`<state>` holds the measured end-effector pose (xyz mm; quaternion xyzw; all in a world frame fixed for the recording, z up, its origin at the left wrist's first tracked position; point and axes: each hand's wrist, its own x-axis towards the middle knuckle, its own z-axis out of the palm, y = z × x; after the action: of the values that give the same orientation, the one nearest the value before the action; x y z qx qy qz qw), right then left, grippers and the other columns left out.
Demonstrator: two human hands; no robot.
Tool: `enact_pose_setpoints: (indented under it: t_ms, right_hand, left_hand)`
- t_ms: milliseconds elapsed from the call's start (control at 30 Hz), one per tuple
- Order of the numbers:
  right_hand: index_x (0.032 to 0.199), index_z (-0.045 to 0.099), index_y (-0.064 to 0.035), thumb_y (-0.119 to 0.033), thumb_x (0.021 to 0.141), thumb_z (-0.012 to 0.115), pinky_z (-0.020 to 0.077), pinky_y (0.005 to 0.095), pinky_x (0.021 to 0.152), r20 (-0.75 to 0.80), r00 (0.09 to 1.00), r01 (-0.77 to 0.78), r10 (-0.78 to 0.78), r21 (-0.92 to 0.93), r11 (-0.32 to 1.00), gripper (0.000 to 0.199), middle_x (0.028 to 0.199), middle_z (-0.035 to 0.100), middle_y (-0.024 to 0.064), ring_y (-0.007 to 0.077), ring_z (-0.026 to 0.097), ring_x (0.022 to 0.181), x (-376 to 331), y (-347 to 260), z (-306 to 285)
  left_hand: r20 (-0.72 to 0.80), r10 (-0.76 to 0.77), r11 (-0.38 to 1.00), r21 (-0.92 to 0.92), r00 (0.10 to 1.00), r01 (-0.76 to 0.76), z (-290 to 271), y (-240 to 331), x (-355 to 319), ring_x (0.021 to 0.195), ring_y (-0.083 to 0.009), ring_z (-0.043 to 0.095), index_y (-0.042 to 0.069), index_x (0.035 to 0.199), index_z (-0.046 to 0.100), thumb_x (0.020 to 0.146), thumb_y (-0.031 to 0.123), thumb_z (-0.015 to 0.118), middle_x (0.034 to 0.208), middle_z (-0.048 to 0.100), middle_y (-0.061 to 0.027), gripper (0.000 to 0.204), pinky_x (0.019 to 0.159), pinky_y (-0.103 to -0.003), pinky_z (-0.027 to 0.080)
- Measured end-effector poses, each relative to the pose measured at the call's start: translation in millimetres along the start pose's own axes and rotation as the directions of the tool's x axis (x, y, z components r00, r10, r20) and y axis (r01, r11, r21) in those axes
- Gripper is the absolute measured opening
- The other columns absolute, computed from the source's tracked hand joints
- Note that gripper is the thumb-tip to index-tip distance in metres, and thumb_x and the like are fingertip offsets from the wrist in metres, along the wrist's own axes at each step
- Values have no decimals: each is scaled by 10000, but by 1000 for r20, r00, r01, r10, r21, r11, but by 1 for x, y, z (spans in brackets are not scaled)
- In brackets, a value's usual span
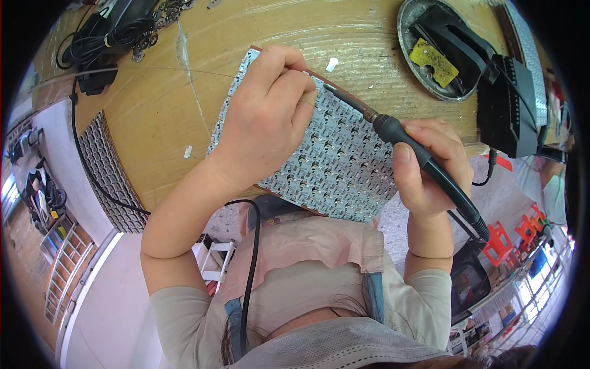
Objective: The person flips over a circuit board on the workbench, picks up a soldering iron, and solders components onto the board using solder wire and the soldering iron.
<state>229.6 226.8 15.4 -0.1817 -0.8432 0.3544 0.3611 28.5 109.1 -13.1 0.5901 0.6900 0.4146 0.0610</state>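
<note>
A soldering iron (424, 154) with a black handle lies in my right hand (433, 157), the fingers and thumb wrapped round its grip. Its metal tip points up and left, close to the far edge of a circuit board panel (344, 160) and beside my left fingertips. Rows of small repeated silver-grey circuits cover the panel, which has a brown edge and sits tilted at the table's near side. Over its upper left part, my left hand (264, 117) is closed in a pinch. A thin solder wire (203, 72) runs from the left into this hand; its end is hidden by the fingers.
Another panel (109, 172) lies at the table's left edge, crossed by a black cable (77, 129). At the far right are a metal dish (402, 34) with a yellow sponge (433, 61) and a black box (507, 111). Coiled cables (110, 37) lie far left.
</note>
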Motion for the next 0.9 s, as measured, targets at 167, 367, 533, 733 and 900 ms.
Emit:
enact_pose_setpoints:
  t_ms: [167, 367, 533, 733, 900]
  right_hand:
    - [961, 619, 13, -55, 787, 773, 550, 327, 653, -39, 999, -14, 13, -35, 999, 242, 849, 694, 180, 266, 678, 719, -6, 1, -10]
    - [961, 618, 14, -73, 789, 774, 543, 324, 637, -39, 999, -18, 17, -35, 999, 248, 854, 693, 181, 256, 670, 704, -12, 0, -14]
    - [959, 619, 16, -70, 786, 774, 543, 323, 634, -29, 999, -29, 28, -26, 999, 249, 845, 692, 178, 256, 670, 703, -12, 0, -15]
    - [954, 621, 15, -67, 781, 777, 546, 323, 637, -13, 1000, -13, 13, -37, 999, 247, 840, 693, 178, 260, 675, 707, -10, -1, -13]
    - [956, 624, 9, -69, 780, 776, 548, 324, 643, -13, 1000, -8, 7, -54, 999, 245, 846, 695, 175, 263, 679, 715, -11, -1, -16]
  left_hand:
    - [-18, -12, 1000, -18, 1000, 12, -3, 2, 1, 812, -214, 606, -2, 849, 644, 758, -57, 721, 1002, 573, -96, 131, 683, -299, 505]
    - [27, -9, 999, -51, 1000, 11, 5, 10, 4, 802, -222, 606, 0, 852, 646, 762, -59, 714, 997, 577, -100, 127, 680, -305, 504]
    - [76, -5, 999, -52, 997, 9, 9, 12, 7, 799, -236, 606, -8, 858, 634, 768, -46, 720, 991, 576, -102, 131, 685, -314, 505]
    - [131, 9, 1000, -23, 991, -7, 8, 13, 11, 802, -245, 609, -10, 864, 628, 781, -39, 712, 987, 578, -105, 122, 688, -332, 508]
    - [165, 66, 993, 81, 984, -80, -5, 17, 9, 793, -260, 615, -6, 844, 618, 776, -36, 696, 985, 589, -110, 108, 667, -341, 508]
